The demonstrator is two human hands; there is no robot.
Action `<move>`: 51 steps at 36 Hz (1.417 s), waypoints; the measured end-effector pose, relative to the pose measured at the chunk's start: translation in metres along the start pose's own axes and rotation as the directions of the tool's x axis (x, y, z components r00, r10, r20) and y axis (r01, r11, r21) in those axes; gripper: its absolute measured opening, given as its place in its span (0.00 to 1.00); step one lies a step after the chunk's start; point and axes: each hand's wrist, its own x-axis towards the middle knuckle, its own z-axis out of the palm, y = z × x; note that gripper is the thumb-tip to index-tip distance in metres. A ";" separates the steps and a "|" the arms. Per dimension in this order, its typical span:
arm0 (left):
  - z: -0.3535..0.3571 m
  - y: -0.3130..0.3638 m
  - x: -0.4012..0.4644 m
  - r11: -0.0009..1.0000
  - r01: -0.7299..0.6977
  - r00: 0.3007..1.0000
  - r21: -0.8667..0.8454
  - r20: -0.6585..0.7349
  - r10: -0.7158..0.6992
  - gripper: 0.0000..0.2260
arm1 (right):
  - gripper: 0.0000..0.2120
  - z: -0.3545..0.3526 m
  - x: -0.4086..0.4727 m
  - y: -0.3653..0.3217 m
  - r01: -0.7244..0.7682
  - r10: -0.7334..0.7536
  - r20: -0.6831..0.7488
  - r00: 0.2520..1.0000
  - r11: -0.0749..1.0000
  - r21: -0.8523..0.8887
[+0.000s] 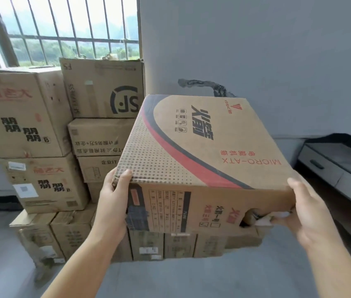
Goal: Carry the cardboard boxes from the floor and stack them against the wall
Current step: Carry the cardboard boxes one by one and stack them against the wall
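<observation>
Head camera view, looking forward and slightly down past two bare forearms that reach into the scene from the near edge. Both hands are well apart, each clamped on one near corner of a wide, flat cardboard box [193, 151] held up in the air at the centre of the scene. The left hand [114, 203] wraps the near left corner, thumb lying on the top edge and fingers curled under the side. The right hand [307, 211] grips the near right corner, thumb on the top edge, fingers curled beneath – just beside a torn hole in the near face of the box. The box tilts, its far edge higher than the near one. Its top carries a dotted pattern, a red and black curved stripe, large black characters and the words "MICRO-ATX", all upside down from this side.

Below and beyond the held box, a row of low boxes [163, 246] sits on the grey floor [170, 280]. To the left, further off, more boxes stand stacked: a pile of two large cartons [24, 117] on lower ones, and just right of it a taller stack topped by a carton with a black round logo [103, 89].

On the right, a dark low cabinet with grey drawers [337, 175] stands against the grey wall [256, 39] – the wall shows a dark patched mark just behind the held box. At the far left, a barred window [58, 29] shows greenery outside.
</observation>
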 end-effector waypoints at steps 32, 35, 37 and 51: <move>0.183 0.032 0.520 0.996 -0.089 0.994 0.022 0.061 0.087 0.18 | 0.25 0.264 0.527 0.004 0.022 -0.023 0.132 0.991 1.000 0.004; 0.185 0.023 0.544 0.993 -0.108 0.991 0.053 0.079 0.104 0.18 | 0.16 0.278 0.551 0.012 0.014 -0.019 0.223 0.975 1.000 0.027; 0.186 0.019 0.554 0.971 -0.196 0.977 0.136 0.113 0.181 0.20 | 0.24 0.286 0.561 0.009 0.049 -0.053 0.276 0.960 0.999 0.023; 0.195 -0.080 0.584 0.575 -0.441 0.837 0.689 0.083 0.541 0.40 | 0.39 0.291 0.615 0.035 0.268 -0.032 0.410 0.911 0.804 -0.531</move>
